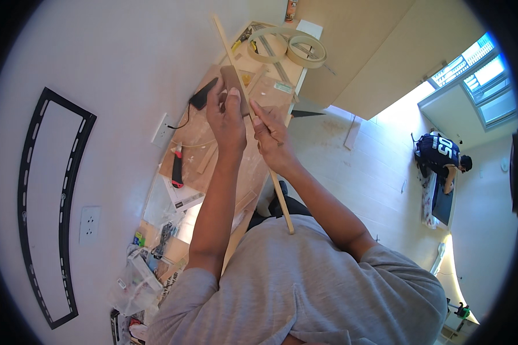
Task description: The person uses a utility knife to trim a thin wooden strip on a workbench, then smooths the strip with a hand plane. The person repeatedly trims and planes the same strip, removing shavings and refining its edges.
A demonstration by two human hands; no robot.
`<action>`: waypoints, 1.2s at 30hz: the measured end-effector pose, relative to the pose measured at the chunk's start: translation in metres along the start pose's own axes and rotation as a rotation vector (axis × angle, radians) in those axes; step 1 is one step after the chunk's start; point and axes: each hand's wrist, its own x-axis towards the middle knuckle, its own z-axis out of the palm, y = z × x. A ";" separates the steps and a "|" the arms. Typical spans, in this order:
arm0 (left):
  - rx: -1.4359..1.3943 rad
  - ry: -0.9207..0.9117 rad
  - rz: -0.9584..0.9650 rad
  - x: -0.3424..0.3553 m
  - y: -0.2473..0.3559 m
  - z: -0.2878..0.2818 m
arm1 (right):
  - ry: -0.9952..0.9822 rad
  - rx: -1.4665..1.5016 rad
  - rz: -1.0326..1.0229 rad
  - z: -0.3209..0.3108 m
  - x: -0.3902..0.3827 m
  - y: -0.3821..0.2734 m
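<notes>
A long, thin, pale wooden strip [282, 201] runs slantwise from near my shirt up past the far side of the worktop. My left hand [227, 118] is closed around a flat brown block [231, 76], which lies along the strip's left side. Just to the right, my right hand [274, 138] pinches the same strip between thumb and fingers. Beneath both hands is a wooden worktop [270, 89] against the wall. A red-and-black handled tool [177, 169] lies on it, left of my left forearm.
Coiled pale banding [307, 52] sits at the worktop's far end. A black device [204, 95] with a cable lies near the wall socket [162, 131]. Clear plastic bags [135, 282] are at lower left. Another person [440, 150] crouches on the floor at right.
</notes>
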 end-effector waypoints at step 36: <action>0.705 -0.320 -0.238 -0.126 -0.077 -0.196 | 0.304 0.492 1.037 0.062 -0.024 0.206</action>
